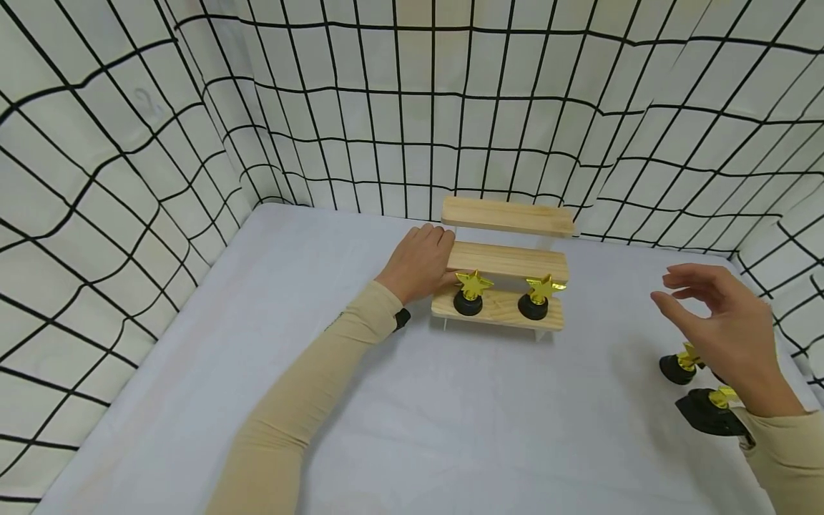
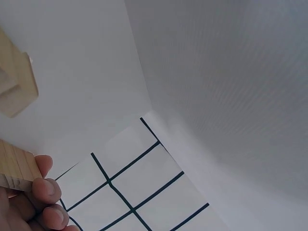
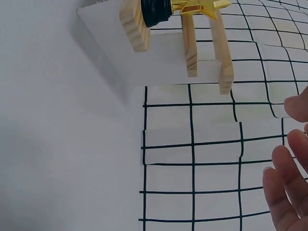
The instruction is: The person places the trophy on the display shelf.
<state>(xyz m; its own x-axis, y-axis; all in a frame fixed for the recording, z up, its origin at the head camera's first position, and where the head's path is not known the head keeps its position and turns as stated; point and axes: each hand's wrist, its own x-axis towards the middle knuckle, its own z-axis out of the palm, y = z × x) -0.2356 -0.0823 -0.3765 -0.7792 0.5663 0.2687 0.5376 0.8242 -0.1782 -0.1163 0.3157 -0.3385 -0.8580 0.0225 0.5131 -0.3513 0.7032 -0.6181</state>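
Black-gridded walls (image 1: 450, 118), smooth white tabletop (image 1: 463, 422).
My left hand (image 1: 420, 262) grips the grained wooden shelf (image 1: 508, 261); my right hand (image 1: 735, 329), loosely curved, hovers near glossy star trophies (image 1: 677, 369).

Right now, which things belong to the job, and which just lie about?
Probably the job:
three-tier wooden shelf, gripped by the left hand
gold star trophies on its lowest tier
more star trophies near the right hand

Just surroundings:
white table cover
gridded wall covering
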